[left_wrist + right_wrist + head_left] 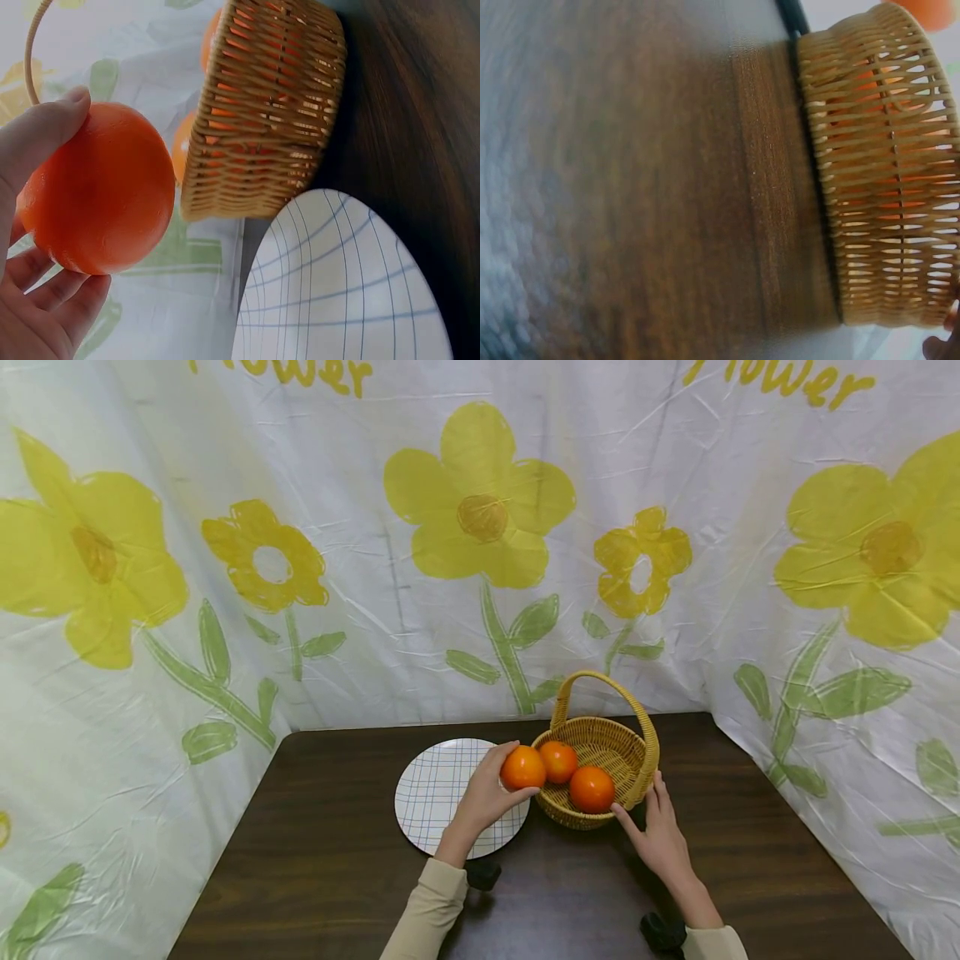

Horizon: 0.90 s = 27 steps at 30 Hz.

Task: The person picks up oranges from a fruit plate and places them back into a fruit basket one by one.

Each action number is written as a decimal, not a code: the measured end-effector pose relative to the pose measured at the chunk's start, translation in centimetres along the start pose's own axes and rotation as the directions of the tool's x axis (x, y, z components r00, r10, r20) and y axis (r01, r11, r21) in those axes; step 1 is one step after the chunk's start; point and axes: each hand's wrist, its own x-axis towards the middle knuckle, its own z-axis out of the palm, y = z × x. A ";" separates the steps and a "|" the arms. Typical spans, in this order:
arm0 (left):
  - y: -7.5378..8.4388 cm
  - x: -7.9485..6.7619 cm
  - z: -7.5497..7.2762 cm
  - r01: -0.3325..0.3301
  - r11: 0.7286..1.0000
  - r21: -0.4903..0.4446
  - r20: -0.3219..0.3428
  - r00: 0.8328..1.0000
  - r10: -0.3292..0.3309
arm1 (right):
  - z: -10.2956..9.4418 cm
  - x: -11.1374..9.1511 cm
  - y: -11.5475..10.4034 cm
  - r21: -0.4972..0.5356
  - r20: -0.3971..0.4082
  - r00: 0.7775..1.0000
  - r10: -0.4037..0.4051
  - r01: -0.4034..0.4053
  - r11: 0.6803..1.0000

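My left hand (486, 793) holds an orange (522, 767) between thumb and fingers, above the plate's right edge and beside the basket's left rim. In the left wrist view the orange (109, 187) is smooth and glossy, clear of the basket wall. Inside the yellow wicker basket (573, 818) lie two more oranges, one at the left (558, 762) and one at the front (592, 790). Against the basket's right side rests my right hand (663, 839), thumb and fingers spread and fairly straight. Only fingertips (939, 348) show at the right wrist view's lower corner.
A round white plate (431, 797) with a blue grid pattern lies left of the basket on the dark wooden table (322, 860). The basket's tall handle (600, 677) arches over it. Behind the table hangs a white flower-print cloth (360, 677).
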 end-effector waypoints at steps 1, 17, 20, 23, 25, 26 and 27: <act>0.1 0.1 0.1 -0.008 1.000 0.001 0.001 1.000 0.008 | 0.0 0.0 0.0 0.000 -0.002 1.000 0.000 0.000 1.000; 1.4 0.6 1.5 -0.026 0.999 0.021 0.041 0.999 0.025 | -0.2 0.0 -0.1 0.003 0.009 1.000 0.004 -0.004 1.000; 1.6 0.7 1.7 -0.034 0.999 0.023 0.039 0.999 0.033 | -0.2 0.1 -0.1 0.004 0.014 1.000 0.005 -0.005 1.000; 1.7 0.9 1.9 -0.038 0.999 0.019 0.053 0.998 0.036 | -0.2 0.0 -0.1 0.004 0.015 1.000 0.006 -0.006 1.000; 1.8 1.1 2.0 -0.037 0.999 0.016 0.064 0.997 0.036 | -0.2 0.0 -0.1 0.004 0.015 1.000 0.006 -0.006 1.000; 1.8 1.2 2.1 -0.034 0.999 0.019 0.072 0.997 0.032 | -0.2 0.0 -0.1 0.004 0.015 1.000 0.006 -0.006 1.000; 1.9 1.2 2.1 -0.033 0.999 0.020 0.077 0.997 0.032 | -0.1 0.0 -0.1 0.005 0.011 1.000 0.004 -0.004 1.000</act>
